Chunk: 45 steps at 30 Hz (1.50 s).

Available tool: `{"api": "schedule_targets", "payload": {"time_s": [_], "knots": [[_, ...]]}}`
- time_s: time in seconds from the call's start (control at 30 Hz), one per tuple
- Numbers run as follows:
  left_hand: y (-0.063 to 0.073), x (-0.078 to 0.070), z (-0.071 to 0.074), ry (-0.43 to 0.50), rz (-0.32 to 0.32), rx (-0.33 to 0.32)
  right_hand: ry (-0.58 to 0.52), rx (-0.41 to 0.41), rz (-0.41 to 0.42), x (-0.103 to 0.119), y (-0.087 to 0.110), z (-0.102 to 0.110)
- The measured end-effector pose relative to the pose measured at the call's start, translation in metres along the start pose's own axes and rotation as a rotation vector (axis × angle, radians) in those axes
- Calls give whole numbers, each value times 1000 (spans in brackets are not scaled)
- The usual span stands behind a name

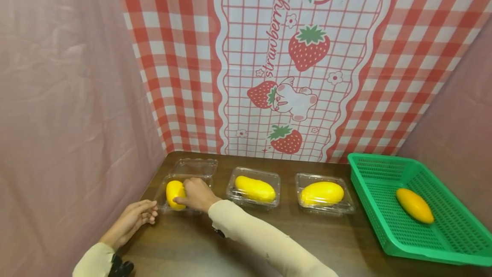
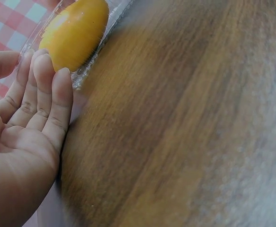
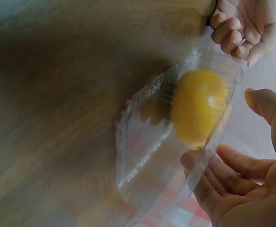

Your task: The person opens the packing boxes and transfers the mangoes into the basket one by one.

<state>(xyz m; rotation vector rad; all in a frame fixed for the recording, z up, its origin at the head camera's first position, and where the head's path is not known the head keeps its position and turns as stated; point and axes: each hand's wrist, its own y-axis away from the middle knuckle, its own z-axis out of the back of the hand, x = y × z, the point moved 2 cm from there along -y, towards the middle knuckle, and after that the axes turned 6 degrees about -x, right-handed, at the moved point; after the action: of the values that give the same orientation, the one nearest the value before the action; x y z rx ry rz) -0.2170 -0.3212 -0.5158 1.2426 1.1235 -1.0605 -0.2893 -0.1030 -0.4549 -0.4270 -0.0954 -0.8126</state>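
Note:
A yellow mango (image 1: 175, 194) lies in the leftmost clear plastic clamshell box (image 3: 145, 161), whose lid (image 1: 195, 167) stands raised toward the back wall. My right hand (image 1: 197, 194) reaches over this box from the right. Its fingertips are right at one end of the mango, and the thumb (image 3: 265, 104) stands apart from the fruit in the right wrist view. At the box's left corner is my left hand (image 1: 132, 220), palm up with loosely bent fingers; the fingertips (image 2: 62, 85) are close to the box rim and the mango.
Two closed clear boxes stand to the right, one with a yellow mango (image 1: 255, 189), the other with another mango (image 1: 322, 193). A green basket (image 1: 378, 221) at the far right holds one orange-yellow mango (image 1: 415, 205). Checked cloth (image 1: 184, 54) hangs behind the brown table (image 1: 200, 247).

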Motion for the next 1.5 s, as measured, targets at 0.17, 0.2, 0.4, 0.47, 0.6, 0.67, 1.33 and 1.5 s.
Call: {"api": "schedule_targets", "payload": {"time_s": [0.17, 0.2, 0.4, 0.47, 0.6, 0.67, 1.33, 1.5], "knots": [[0, 1, -1, 7, 10, 10, 39, 46, -61, 8, 1, -7], [0, 1, -1, 8, 14, 9, 52, 55, -71, 9, 1, -9], [0, 0, -1, 4, 23, 6, 96, 42, -87, 14, -2, -15], [-1, 0, 0, -1, 20, 8, 94, 29, -96, 14, -4, -17], [-1, -1, -1, -11, 12, 17, 78, 21, -128, 14, -6, -20], [-1, 0, -1, -14, 7, 26, 55, 30, -150, 13, -7, -21], [0, 4, 0, 17, 12, 12, 55, 44, -245, 9, -9, -25], [-1, 2, -1, 9, 14, -4, 57, 28, -213, 5, -12, -25]]}}
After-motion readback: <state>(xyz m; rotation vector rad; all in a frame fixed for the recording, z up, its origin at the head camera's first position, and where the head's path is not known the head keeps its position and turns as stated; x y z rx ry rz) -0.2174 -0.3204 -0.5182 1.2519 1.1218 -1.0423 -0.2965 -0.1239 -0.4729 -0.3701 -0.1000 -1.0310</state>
